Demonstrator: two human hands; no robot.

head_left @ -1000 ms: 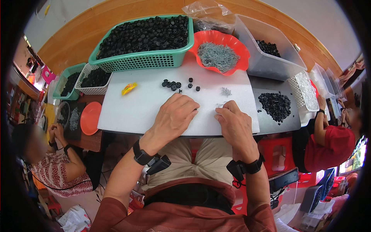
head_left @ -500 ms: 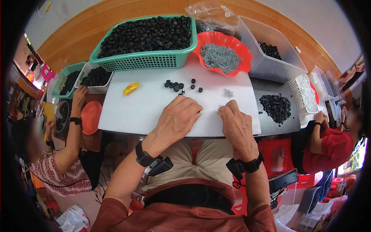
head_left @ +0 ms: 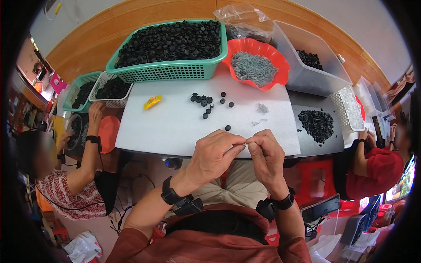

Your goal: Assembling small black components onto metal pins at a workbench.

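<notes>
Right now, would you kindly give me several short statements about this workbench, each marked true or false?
1. The left hand and right hand meet at the fingertips over the white sheet. True.
2. The scalloped red bowl holds black parts. False: the scalloped red bowl holds thin grey pieces.
3. The yellow packet lies on the white sheet. True.
4. The large green basket stands right of that bowl. False: the large green basket stands left of it.
5. A single black part lies just beyond the left hand. True.

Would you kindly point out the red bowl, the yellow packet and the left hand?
Red bowl (head_left: 283,65), head view: right inner wall.
Yellow packet (head_left: 152,102), head view: its visible middle.
Left hand (head_left: 214,152), head view: back of hand.
</notes>
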